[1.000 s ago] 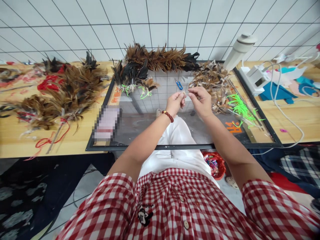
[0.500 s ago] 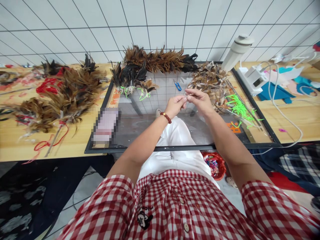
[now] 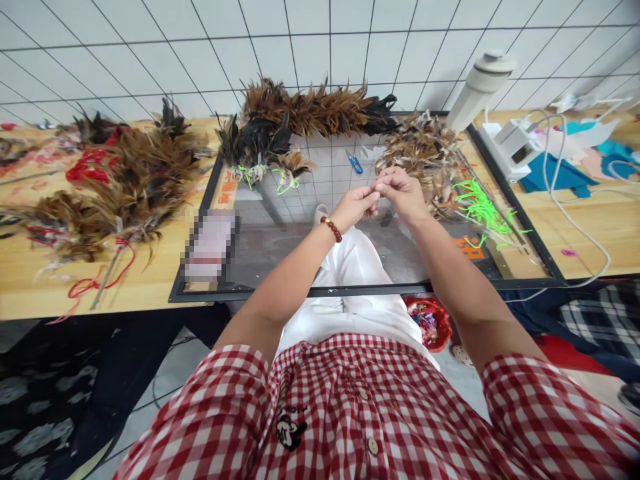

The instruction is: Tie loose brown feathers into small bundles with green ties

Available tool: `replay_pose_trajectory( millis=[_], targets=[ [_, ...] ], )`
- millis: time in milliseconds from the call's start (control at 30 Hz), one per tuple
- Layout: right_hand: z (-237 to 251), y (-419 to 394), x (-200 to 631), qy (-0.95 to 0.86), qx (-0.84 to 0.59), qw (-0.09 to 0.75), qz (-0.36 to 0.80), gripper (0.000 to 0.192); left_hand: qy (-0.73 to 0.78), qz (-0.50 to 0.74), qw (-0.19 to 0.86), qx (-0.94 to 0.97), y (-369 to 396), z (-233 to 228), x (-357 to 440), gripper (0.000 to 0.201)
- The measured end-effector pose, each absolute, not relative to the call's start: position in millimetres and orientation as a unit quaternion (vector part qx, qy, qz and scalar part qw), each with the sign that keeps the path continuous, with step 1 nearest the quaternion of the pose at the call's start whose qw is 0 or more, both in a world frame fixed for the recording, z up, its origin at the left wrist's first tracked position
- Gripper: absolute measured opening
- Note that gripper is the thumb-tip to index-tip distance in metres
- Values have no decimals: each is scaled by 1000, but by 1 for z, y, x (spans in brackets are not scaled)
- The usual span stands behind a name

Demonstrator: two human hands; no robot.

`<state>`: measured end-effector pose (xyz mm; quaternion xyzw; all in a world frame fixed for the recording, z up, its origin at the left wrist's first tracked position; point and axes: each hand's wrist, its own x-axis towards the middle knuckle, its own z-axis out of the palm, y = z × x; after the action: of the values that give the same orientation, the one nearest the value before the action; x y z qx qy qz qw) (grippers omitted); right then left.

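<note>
My left hand (image 3: pixel 356 205) and my right hand (image 3: pixel 401 192) meet fingertip to fingertip above the glass panel (image 3: pixel 280 247). Both pinch something small and thin between them; it looks like a feather stub, but it is too small to name for sure. A red bead bracelet (image 3: pixel 332 229) circles my left wrist. Just right of my right hand lies a heap of loose brown feathers (image 3: pixel 425 150). Bright green ties (image 3: pixel 481 210) lie beyond that heap on the glass.
Tied feather bundles (image 3: pixel 310 110) line the back of the glass, with small blue snips (image 3: pixel 356 163) in front. More feathers with red cord (image 3: pixel 115 180) cover the wooden table on the left. A white device with cables (image 3: pixel 515 150) stands right. A red basket (image 3: pixel 430 323) sits under the table.
My hands have drawn closer until the fingertips touch, and my right hand has closed further over the small piece. The view has tipped slightly.
</note>
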<state>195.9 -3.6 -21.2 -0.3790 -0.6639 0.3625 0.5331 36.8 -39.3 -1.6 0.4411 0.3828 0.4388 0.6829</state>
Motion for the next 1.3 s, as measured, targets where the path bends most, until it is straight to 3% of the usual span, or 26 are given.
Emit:
replay_pose_trajectory(
  millis=[100,267,467,667,767,867,1167,1300],
  targets=[
    [-22,-5,192,-636,-372,544,401,51,417,458,656,431,-41,-2,41,34],
    [-18,-8,190,-569,-347,536,518,55,356,466,705,399,-43,2,39,41],
    [-10,-15,186,-571,-347,519,533,53,353,469,709,392,-44,1,41,40],
    [-12,-8,189,-537,-359,581,494,54,370,442,697,427,-36,-7,38,24],
    [-16,-1,196,-530,-359,598,482,53,394,531,640,391,-29,-11,35,7],
    [-21,2,197,-568,-343,599,449,49,390,592,594,381,-25,-12,32,11],
    [-31,-4,189,-579,-388,573,432,50,333,468,699,426,-30,-13,35,24],
    [-36,-3,187,-600,-374,580,404,47,369,471,667,443,-32,-13,36,35]
  ],
)
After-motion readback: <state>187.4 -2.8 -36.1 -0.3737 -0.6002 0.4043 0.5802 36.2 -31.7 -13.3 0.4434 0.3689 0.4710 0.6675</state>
